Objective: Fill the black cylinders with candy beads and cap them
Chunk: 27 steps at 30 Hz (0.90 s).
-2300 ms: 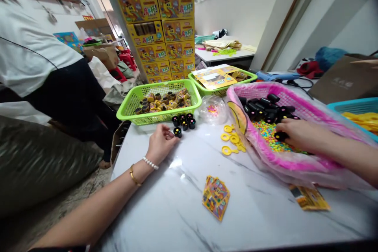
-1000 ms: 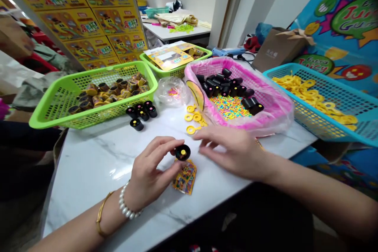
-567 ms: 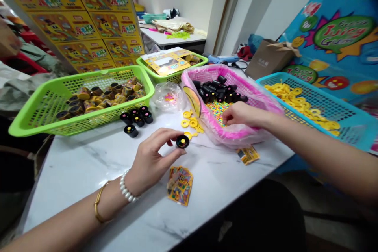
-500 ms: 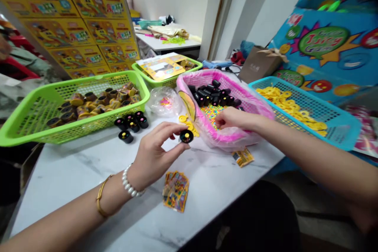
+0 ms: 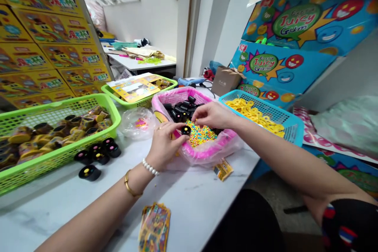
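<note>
Between thumb and fingers, my left hand [image 5: 167, 141] holds a small black cup [image 5: 186, 130] with a yellow dot inside, at the near left rim of the pink basket [image 5: 203, 151]. My right hand [image 5: 206, 115] is over that basket, its fingertips pinched just above the small coloured balls [image 5: 202, 136]; what they hold, if anything, is too small to make out. More black cups [image 5: 184, 106] lie in the back of the basket. Several black cups [image 5: 90, 172] with pink or yellow dots stand on the table left of my left hand.
Left is a green basket [image 5: 71, 102] of brown-yellow cups; behind, another green basket [image 5: 130, 104] under printed card. A clear bag [image 5: 138, 124] lies between. Right stands a blue basket [image 5: 295, 126] of yellow pieces [image 5: 256, 116]. Printed packets [image 5: 155, 226] and a small packet [image 5: 223, 170] lie in front.
The view has turned to the right. My right hand has risen from the coloured balls and come nearer to my left hand, which still holds the black cup, now at the basket's rim.
</note>
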{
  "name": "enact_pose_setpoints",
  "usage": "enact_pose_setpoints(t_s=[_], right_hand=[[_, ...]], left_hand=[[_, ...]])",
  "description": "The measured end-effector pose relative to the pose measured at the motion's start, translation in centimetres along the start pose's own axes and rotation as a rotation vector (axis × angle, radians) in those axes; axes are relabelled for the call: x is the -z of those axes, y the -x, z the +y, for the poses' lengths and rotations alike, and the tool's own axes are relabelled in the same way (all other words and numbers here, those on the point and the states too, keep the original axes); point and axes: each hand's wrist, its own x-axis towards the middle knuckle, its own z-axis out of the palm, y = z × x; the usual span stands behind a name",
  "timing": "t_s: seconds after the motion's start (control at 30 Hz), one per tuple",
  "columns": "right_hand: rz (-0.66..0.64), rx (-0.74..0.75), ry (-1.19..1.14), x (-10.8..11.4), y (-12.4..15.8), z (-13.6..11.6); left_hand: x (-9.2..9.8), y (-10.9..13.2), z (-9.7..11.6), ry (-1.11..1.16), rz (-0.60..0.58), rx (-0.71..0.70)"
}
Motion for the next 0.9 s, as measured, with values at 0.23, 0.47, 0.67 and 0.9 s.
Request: enact_pose_setpoints(t_s=[0.23,0.47,0.67,0.9], right_hand=[[0.060,0.169,-0.190,-0.5,0.4,-2.7],[0.170,0.130,-0.315,-1.0,1.4,-2.0],[0.169,-0.066,0.193,0.9,3.3,1.9],[0.064,-0.294,0.440,0.4,4.1,9.1]], left_hand=[[0.0,0.0,0.1,-0.003,-0.002,0.032],[0.3,0.4,0.4,0.032,0.026,0.026],[4.4,3.8,2.9,-0.005,0.029,-0.033],[13.6,13.0,1.0,-0.433,0.091,0.197]])
